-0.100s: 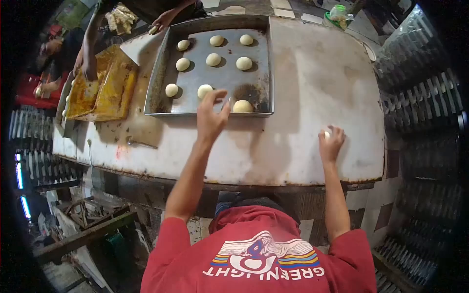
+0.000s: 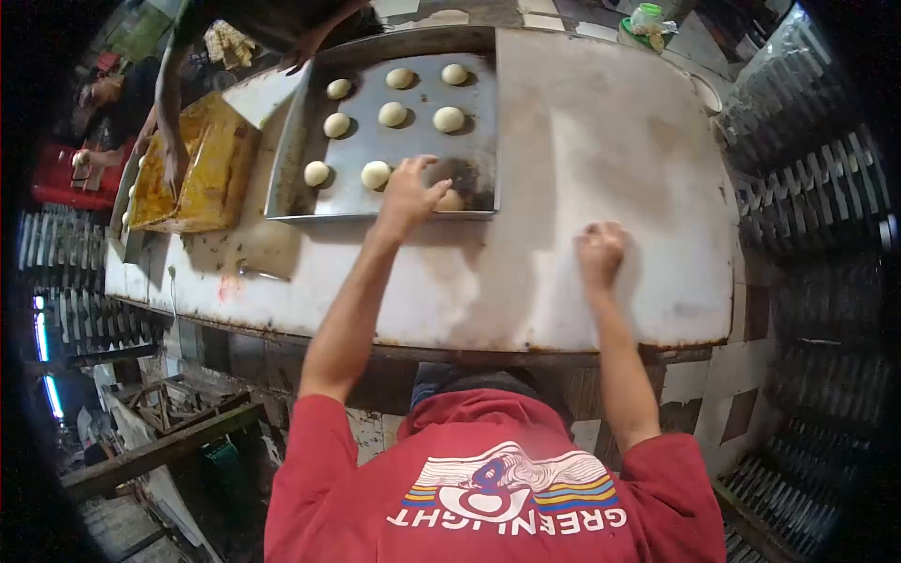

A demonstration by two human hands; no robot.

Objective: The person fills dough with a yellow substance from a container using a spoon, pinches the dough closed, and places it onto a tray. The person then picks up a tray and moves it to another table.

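My left hand (image 2: 409, 195) is over the front edge of a metal baking tray (image 2: 361, 214), fingers apart and holding nothing. Just right of its fingers sits a dough ball (image 2: 451, 200), partly covered by them. Another dough ball (image 2: 375, 174) lies close on the left of the hand. Several more stand in rows farther back in the tray. My right hand (image 2: 601, 251) rests on the white tabletop to the right, its fingers curled round a small pale dough piece, now mostly hidden.
A yellow-stained container (image 2: 216, 178) stands left of the tray, with another person's hand (image 2: 173, 167) reaching into it. A small metal tool (image 2: 263, 273) lies near the front of the table (image 2: 648, 188). Slatted racks (image 2: 817, 188) stand at the right.
My right hand has moved left across the tabletop, fingers still curled. The tray appears farther left in view. My left hand stays at its front edge, now overlapping the front-right dough ball.
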